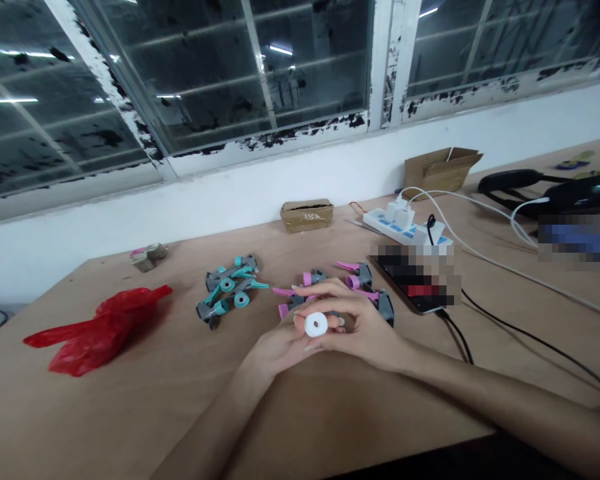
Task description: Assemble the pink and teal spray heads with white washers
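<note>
Both of my hands meet in front of me above the table, around a small white round piece (323, 326) with a dark hole in its middle. My left hand (276, 348) is closed on it from the left, its fingers partly hidden. From the right, my right hand (363, 327) curls over and under the same piece, fingertips close to its rim. Just behind the hands lie several grey and pink trigger spray heads (386, 308), partly covered by the fingers. Several grey and teal trigger spray heads (241, 299) are heaped to the left of them.
A crumpled red plastic bag (105, 330) lies at left. Along the wall are a small cardboard box (307, 217), an open carton (437, 172) and a power strip (380, 222) with plugs. A phone (397, 277) and cables (530, 331) occupy the right side.
</note>
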